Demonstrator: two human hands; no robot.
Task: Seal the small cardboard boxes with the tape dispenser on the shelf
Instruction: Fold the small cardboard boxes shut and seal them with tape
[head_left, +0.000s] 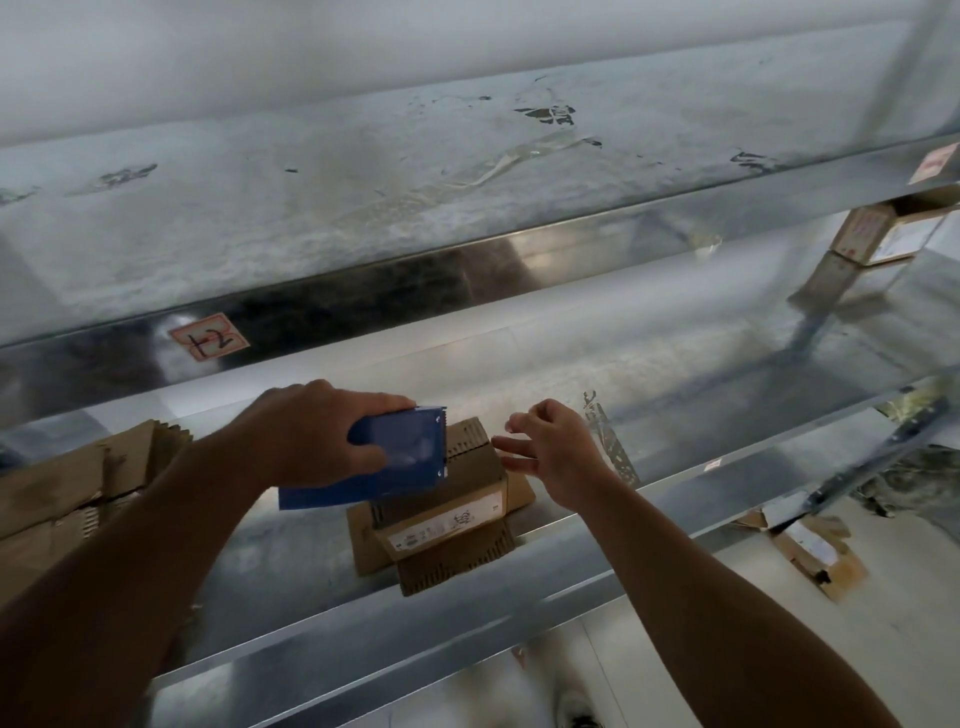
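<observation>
**Brace the box, then draw the tape straight**

Nearest, on the metal shelf (291, 551), the small cardboard box (457, 499) sits on a flat cardboard sheet (363, 540), close to the front lip and turned at an angle to it. Its printed label faces the person. The left hand (317, 431) grips the blue tape dispenser (395, 457), which is tilted over the box's top left part. The pictures do not show whether tape has caught on the cardboard.

The right hand (556, 452) holds nothing. Its fingers are loosely spread just beside the box's right edge, and whether they touch it cannot be told.

The box looks light and likely to slide, so the free hand should probably press down on the top and keep the flaps shut. The dispenser should then run along the seam in one steady pull and carry the tape over the edge.

To the left lies a stack of flat cardboard (78, 483). Farther back, by the right hand, stands a crumpled clear strip (605, 436)
</observation>
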